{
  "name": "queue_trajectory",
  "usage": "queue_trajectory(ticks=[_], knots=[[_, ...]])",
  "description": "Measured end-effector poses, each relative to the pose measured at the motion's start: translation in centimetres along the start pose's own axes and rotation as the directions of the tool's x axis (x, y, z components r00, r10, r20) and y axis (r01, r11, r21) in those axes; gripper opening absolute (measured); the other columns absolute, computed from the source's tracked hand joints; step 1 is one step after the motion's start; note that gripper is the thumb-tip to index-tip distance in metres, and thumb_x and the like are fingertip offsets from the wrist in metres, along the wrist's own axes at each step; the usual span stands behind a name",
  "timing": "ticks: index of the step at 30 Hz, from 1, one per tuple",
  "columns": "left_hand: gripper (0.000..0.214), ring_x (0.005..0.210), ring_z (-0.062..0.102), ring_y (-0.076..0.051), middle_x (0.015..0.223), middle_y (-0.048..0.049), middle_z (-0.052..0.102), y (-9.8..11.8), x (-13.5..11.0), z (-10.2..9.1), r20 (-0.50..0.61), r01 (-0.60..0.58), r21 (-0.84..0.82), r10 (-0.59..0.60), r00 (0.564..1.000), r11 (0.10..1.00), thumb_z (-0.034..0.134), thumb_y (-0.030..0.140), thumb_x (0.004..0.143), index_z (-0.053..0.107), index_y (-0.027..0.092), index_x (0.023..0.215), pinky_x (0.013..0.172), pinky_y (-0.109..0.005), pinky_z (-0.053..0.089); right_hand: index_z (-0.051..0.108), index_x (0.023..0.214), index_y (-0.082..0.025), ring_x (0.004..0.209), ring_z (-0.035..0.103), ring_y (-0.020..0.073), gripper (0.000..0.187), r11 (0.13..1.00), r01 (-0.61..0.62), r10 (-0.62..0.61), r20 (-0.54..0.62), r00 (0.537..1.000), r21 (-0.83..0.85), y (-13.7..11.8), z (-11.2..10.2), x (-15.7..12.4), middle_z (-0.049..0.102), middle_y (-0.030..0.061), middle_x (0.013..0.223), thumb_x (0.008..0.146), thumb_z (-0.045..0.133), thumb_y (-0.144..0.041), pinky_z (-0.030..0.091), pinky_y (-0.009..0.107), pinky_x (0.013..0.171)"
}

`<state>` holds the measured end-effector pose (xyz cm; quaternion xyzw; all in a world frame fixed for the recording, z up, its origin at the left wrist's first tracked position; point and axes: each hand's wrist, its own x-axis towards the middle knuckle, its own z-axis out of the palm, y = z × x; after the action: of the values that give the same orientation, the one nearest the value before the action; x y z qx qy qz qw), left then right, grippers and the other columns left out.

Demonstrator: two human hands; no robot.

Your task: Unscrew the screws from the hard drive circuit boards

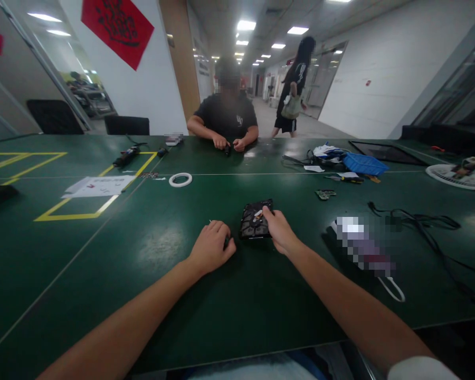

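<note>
A black hard drive [253, 220] lies flat on the green table [150, 253] in front of me. My right hand [279, 231] rests on its right edge, fingers curled, with the fingertips touching the top of the drive. My left hand [211, 247] lies on the table just left of the drive, fingers curled into a loose fist around something small and dark that I cannot make out.
Across the table a seated person [226, 119] handles a small dark object. A tape roll [180, 180], a paper sheet [98, 186], a small circuit board [325, 194], a blue tray [364, 164], black cables [419, 221] and a blurred-out item [362, 245] lie around. Another person walks behind.
</note>
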<state>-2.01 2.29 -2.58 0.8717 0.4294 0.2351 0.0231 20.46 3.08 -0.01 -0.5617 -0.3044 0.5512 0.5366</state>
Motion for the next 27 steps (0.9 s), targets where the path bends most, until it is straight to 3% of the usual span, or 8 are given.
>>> queue_trajectory(ticks=[2,5,8,10,12,15,18,27], knots=[[0.008,0.093,0.058,-0.027,0.089,-0.0079,0.061,-1.6,-0.4,-0.5,-0.047,0.051,-0.004,-0.051,0.998,0.999,0.053,0.026,0.092,0.055,0.021,0.087,0.085,-0.043,0.049,0.055,0.117,-0.019,0.087,0.072,0.0185,0.030,0.996,-0.073,0.073,-0.001,0.997,0.057,-0.1,1.9,-1.1,0.074,0.0069,0.103,0.095,0.063,-0.038,0.061,0.034,0.080],[0.015,0.093,0.058,-0.027,0.089,-0.0080,0.061,-3.2,-0.6,-1.2,-0.111,0.127,-0.025,-0.129,0.985,0.992,0.050,0.032,0.097,0.055,0.022,0.087,0.086,-0.043,0.049,0.057,0.117,-0.015,0.089,0.072,0.0179,0.026,0.977,-0.191,0.173,0.175,0.969,0.094,-0.7,3.1,-3.4,0.073,0.0112,0.104,0.098,0.058,-0.032,0.060,0.035,0.084],[0.021,0.097,0.059,-0.028,0.094,-0.0086,0.065,-4.0,-0.3,-1.8,-0.111,0.183,-0.054,-0.188,0.976,0.982,0.046,0.036,0.100,0.059,0.021,0.094,0.090,-0.043,0.048,0.063,0.106,-0.011,0.084,0.073,0.0199,0.027,0.944,-0.299,0.330,0.390,0.860,-0.139,-1.4,2.1,-5.5,0.074,0.0142,0.095,0.096,0.060,-0.035,0.060,0.034,0.079],[0.024,0.101,0.059,-0.029,0.098,-0.0092,0.068,-4.3,-0.2,-2.0,-0.077,0.192,-0.057,-0.196,0.978,0.980,0.045,0.037,0.101,0.062,0.020,0.099,0.094,-0.044,0.048,0.066,0.099,-0.012,0.076,0.072,0.0189,0.026,0.907,-0.206,0.365,0.442,0.819,-0.368,-2.1,0.6,-6.1,0.074,0.0130,0.091,0.093,0.063,-0.037,0.058,0.030,0.069],[0.029,0.104,0.059,-0.029,0.101,-0.0097,0.069,-4.5,-0.2,-2.0,-0.043,0.194,-0.051,-0.197,0.980,0.980,0.044,0.039,0.101,0.065,0.020,0.103,0.097,-0.045,0.047,0.069,0.094,-0.016,0.067,0.067,0.0160,0.021,0.810,0.046,0.241,0.404,0.883,-0.585,-3.1,-1.3,-6.0,0.074,0.0087,0.087,0.092,0.065,-0.037,0.052,0.026,0.059],[0.034,0.105,0.060,-0.030,0.102,-0.0103,0.071,-4.7,-0.1,-1.8,-0.026,0.205,-0.049,-0.206,0.978,0.978,0.042,0.042,0.102,0.067,0.019,0.105,0.097,-0.046,0.047,0.071,0.087,-0.021,0.073,0.065,0.0166,0.012,0.480,0.366,-0.106,0.361,0.927,-0.797,-3.9,-4.2,-5.3,0.072,0.0045,0.085,0.087,0.070,-0.033,0.048,0.026,0.064],[0.035,0.106,0.060,-0.030,0.101,-0.0104,0.072,-4.6,-0.1,-1.5,-0.039,0.213,-0.053,-0.215,0.976,0.976,0.042,0.042,0.101,0.068,0.019,0.104,0.097,-0.046,0.047,0.072,0.090,-0.021,0.079,0.065,0.0185,0.012,0.309,0.427,-0.065,0.429,0.901,-0.850,-3.2,-5.8,-5.1,0.072,0.0042,0.088,0.082,0.076,-0.030,0.047,0.028,0.068],[0.033,0.102,0.061,-0.029,0.102,-0.0092,0.072,-4.4,-0.2,-1.4,-0.070,0.209,-0.075,-0.214,0.974,0.975,0.042,0.041,0.101,0.068,0.020,0.104,0.096,-0.044,0.048,0.071,0.090,-0.021,0.086,0.065,0.0224,0.008,0.076,0.416,-0.025,0.416,0.909,-0.906,-1.6,-5.7,-4.9,0.072,0.0077,0.095,0.092,0.065,-0.026,0.042,0.031,0.072]])
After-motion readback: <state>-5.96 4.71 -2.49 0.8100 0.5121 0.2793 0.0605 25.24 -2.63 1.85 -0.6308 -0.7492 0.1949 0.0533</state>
